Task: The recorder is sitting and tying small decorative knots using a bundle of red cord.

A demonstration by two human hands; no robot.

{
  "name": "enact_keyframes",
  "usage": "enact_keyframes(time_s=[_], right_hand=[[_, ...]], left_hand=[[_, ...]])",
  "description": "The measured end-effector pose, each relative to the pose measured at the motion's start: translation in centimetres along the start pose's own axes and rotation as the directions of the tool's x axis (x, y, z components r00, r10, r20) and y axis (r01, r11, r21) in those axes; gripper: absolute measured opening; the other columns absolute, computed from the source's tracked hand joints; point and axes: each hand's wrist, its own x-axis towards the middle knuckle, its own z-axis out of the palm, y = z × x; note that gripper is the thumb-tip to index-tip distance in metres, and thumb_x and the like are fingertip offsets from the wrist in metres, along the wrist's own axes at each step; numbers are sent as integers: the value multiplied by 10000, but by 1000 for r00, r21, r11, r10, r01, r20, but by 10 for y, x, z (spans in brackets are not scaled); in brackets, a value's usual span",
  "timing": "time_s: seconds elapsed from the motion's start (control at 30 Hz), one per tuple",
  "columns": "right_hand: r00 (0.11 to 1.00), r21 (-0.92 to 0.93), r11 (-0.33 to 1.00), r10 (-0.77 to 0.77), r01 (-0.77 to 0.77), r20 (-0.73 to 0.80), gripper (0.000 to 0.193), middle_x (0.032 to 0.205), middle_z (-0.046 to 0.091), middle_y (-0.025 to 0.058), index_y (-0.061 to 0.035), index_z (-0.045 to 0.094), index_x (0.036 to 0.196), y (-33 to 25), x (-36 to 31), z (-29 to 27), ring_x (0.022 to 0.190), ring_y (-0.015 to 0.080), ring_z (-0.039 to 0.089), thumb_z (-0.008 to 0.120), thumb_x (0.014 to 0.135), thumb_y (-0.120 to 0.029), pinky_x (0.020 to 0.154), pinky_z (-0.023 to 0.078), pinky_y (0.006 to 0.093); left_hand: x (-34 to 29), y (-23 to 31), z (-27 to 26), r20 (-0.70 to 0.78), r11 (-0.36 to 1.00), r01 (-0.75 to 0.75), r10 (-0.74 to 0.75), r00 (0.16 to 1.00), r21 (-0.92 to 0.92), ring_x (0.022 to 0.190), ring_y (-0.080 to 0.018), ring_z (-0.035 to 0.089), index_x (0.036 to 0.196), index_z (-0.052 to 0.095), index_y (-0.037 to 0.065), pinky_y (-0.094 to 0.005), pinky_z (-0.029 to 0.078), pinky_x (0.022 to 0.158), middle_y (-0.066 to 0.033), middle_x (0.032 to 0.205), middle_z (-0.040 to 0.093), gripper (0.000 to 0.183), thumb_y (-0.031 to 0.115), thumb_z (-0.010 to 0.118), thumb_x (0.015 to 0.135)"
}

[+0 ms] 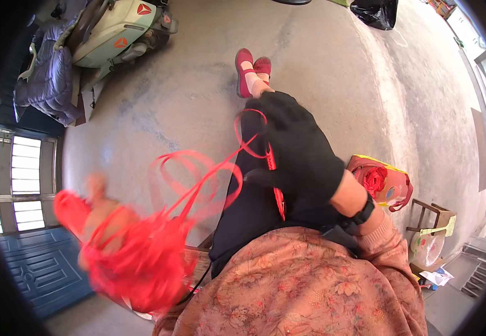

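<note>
While the gloved right hand (296,148) pinches a red plastic ribbon (209,173) above the lap, the blurred left hand (100,215) clutches the tangled red bundle (142,263); much ribbon looks unsorted, loose loops trailing between.

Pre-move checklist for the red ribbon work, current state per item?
1. Right hand in black glove grips the thin red plastic ribbon strand: ok.
2. Left hand holds the bunched red ribbon bundle: cannot tell, motion blur.
3. Ribbon runs between the two hands without a knot: cannot tell; loops are blurred.
4. Ribbon clear of the red shoes: ok.
5. Red printed bag on the concrete floor apart from the ribbon: ok.
</note>
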Motion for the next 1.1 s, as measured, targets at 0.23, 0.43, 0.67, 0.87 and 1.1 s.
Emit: enact_keyframes(time_s=[0.23, 0.43, 0.67, 0.87, 1.1], right_hand=[[768, 674, 404, 126, -618, 628, 123, 822, 626, 58, -21, 635, 941, 8, -17, -29, 843, 144, 616, 652, 863, -114, 752, 475, 282], [753, 741, 158, 242, -653, 612, 112, 802, 649, 62, 7, 633, 933, -12, -63, -55, 702, 126, 597, 571, 901, -81, 637, 471, 281], [519, 563, -125, 267, -817, 812, 66, 838, 650, 41, -1, 635, 939, -45, -83, -78, 734, 112, 603, 581, 902, -13, 653, 465, 253], [667, 680, 104, 346, -726, 659, 130, 905, 646, 70, 8, 627, 977, -22, -64, -92, 806, 112, 589, 594, 900, -92, 702, 454, 266], [822, 228, 804, 569, -550, -21, 360, 965, 678, 103, -21, 603, 1172, 55, -35, -20, 930, 174, 633, 657, 848, -166, 832, 488, 317]], left_hand=[[-29, 30, 12, -52, 842, -355, 409, 911, 405, 738, -166, 553, 948, 499, 63, -325, 492, 678, -62, 814, 596, 169, 226, 535, 971], [-19, -17, -80, -621, 348, 538, 194, 760, 767, 694, -149, 636, 1198, 520, 39, -296, 554, 638, -60, 898, 636, 325, 232, 588, 946], [1, -135, -132, -389, -374, 422, 165, 906, 826, 708, -271, 684, 1064, 588, 83, -362, 532, 658, -122, 767, 673, 464, 257, 804, 692], [3, -126, -135, -563, -183, 581, 147, 814, 793, 677, -249, 675, 1090, 560, 54, -349, 537, 630, -117, 800, 677, 430, 217, 765, 749], [16, -62, -127, -376, 116, 362, 428, 822, 925, 847, -162, 636, 1140, 537, -12, -308, 522, 748, -105, 1004, 627, 299, -8, 615, 852]])
